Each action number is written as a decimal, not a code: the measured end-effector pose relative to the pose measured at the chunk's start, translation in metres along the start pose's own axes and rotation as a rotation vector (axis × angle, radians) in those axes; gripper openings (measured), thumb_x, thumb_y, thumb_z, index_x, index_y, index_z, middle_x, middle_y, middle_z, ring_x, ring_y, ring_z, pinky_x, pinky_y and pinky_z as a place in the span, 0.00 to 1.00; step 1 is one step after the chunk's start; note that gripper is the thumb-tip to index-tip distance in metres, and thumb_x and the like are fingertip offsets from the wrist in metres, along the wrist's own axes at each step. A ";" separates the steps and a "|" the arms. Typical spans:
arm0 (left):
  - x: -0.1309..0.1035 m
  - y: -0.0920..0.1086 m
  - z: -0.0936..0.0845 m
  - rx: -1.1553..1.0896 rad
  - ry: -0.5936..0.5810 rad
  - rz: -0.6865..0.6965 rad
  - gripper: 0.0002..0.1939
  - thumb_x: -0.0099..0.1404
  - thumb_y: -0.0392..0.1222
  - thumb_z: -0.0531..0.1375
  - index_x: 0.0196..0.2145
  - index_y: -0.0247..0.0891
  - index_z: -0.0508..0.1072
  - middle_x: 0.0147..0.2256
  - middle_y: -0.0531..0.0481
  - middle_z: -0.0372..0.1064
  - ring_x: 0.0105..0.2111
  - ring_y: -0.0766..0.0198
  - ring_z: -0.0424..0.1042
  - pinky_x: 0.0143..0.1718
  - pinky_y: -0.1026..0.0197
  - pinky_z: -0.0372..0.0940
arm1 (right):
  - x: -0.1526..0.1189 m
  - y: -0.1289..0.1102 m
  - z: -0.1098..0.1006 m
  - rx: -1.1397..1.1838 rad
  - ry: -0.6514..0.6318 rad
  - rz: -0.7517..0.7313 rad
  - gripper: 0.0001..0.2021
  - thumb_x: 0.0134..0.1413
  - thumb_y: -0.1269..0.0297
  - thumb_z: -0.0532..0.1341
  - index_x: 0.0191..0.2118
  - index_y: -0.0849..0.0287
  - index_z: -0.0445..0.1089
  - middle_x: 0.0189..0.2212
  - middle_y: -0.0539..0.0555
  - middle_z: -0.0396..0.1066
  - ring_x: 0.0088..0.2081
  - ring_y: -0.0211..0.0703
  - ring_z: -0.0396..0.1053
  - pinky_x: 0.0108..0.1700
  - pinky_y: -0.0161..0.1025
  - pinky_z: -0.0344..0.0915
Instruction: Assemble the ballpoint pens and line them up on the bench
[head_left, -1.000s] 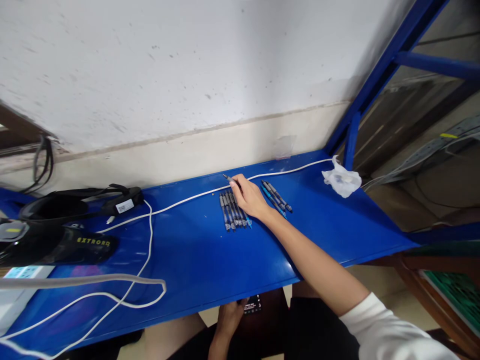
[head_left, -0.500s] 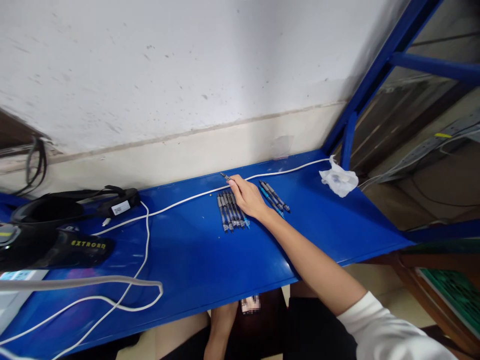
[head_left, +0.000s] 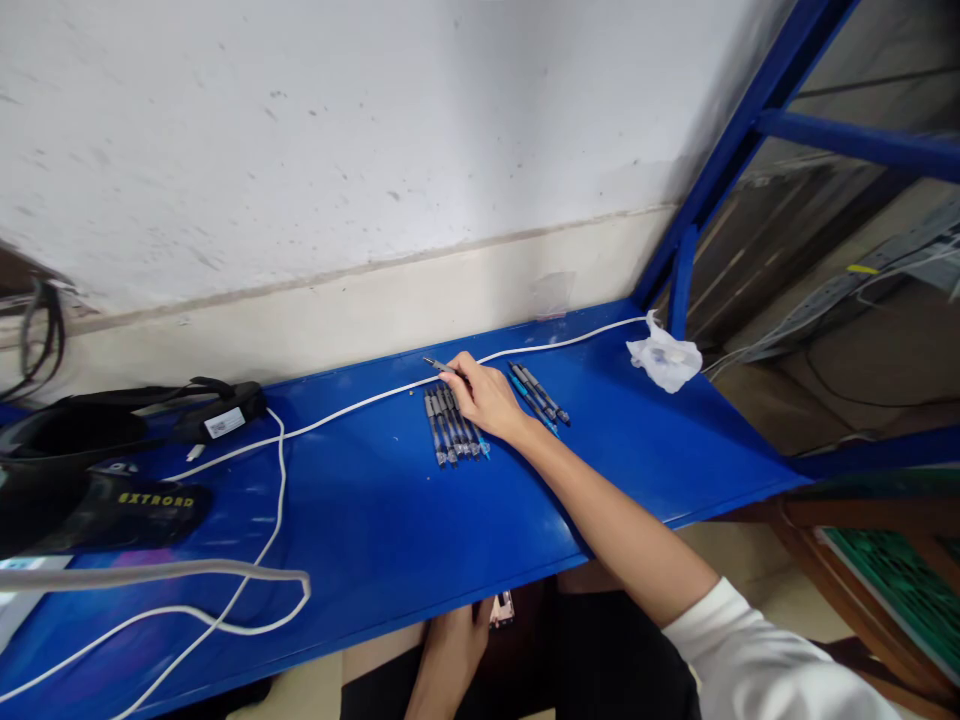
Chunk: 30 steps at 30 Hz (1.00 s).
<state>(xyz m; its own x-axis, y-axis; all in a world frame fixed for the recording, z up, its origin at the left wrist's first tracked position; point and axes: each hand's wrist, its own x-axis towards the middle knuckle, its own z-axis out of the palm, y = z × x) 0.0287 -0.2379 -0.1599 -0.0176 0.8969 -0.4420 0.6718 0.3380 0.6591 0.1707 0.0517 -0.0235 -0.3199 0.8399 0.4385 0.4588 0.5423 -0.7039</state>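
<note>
On the blue table (head_left: 360, 520), a row of several dark pens (head_left: 442, 425) lies side by side, partly under my right hand (head_left: 484, 400). That hand is closed on a pen (head_left: 436, 364), whose tip points up and left over the white cable. Right of it lies a smaller group of pens (head_left: 541, 395), grey and light blue. Below the table's front edge is my left hand (head_left: 456, 640), beside a small pinkish object (head_left: 502, 608) like a phone; its fingers are partly hidden.
A white cable (head_left: 360, 404) runs along the back of the table. Crumpled white plastic (head_left: 664, 358) lies at the right end. Black gear (head_left: 97, 490) and looped cables occupy the left. A blue frame (head_left: 682, 280) rises at the right.
The pen in my right hand has tilted flatter. My left hand has risen slightly towards the pinkish object. The whole view has shifted a little.
</note>
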 end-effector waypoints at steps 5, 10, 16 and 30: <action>-0.039 0.055 -0.063 -0.026 -0.299 0.025 0.16 0.69 0.58 0.61 0.48 0.55 0.83 0.51 0.49 0.82 0.53 0.43 0.78 0.59 0.50 0.68 | 0.001 -0.002 -0.001 0.013 -0.012 -0.012 0.15 0.79 0.49 0.51 0.46 0.53 0.66 0.32 0.50 0.72 0.31 0.43 0.68 0.36 0.39 0.55; -0.045 0.119 -0.145 -0.147 -0.484 0.136 0.13 0.71 0.55 0.64 0.48 0.54 0.84 0.41 0.50 0.84 0.44 0.51 0.80 0.51 0.54 0.71 | 0.000 -0.002 0.000 0.023 -0.015 -0.007 0.15 0.78 0.48 0.51 0.48 0.54 0.65 0.34 0.51 0.73 0.32 0.44 0.69 0.37 0.39 0.57; 0.067 0.160 -0.187 -0.507 0.055 0.446 0.17 0.73 0.53 0.65 0.53 0.41 0.80 0.35 0.46 0.80 0.34 0.59 0.77 0.39 0.57 0.73 | -0.002 -0.001 0.002 0.052 0.014 -0.026 0.12 0.77 0.51 0.53 0.47 0.54 0.60 0.34 0.51 0.70 0.31 0.43 0.67 0.37 0.38 0.57; 0.145 0.168 -0.189 -0.904 0.500 0.587 0.14 0.69 0.50 0.70 0.43 0.35 0.82 0.36 0.47 0.75 0.31 0.67 0.70 0.33 0.64 0.65 | -0.002 -0.002 0.004 -0.074 -0.083 -0.171 0.17 0.80 0.51 0.50 0.44 0.56 0.69 0.42 0.56 0.74 0.40 0.44 0.69 0.43 0.39 0.61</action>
<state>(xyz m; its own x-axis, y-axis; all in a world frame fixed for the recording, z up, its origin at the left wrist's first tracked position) -0.0010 0.0031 0.0019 -0.3036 0.9258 0.2254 -0.0897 -0.2633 0.9606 0.1666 0.0486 -0.0251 -0.4640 0.7323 0.4984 0.4504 0.6795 -0.5791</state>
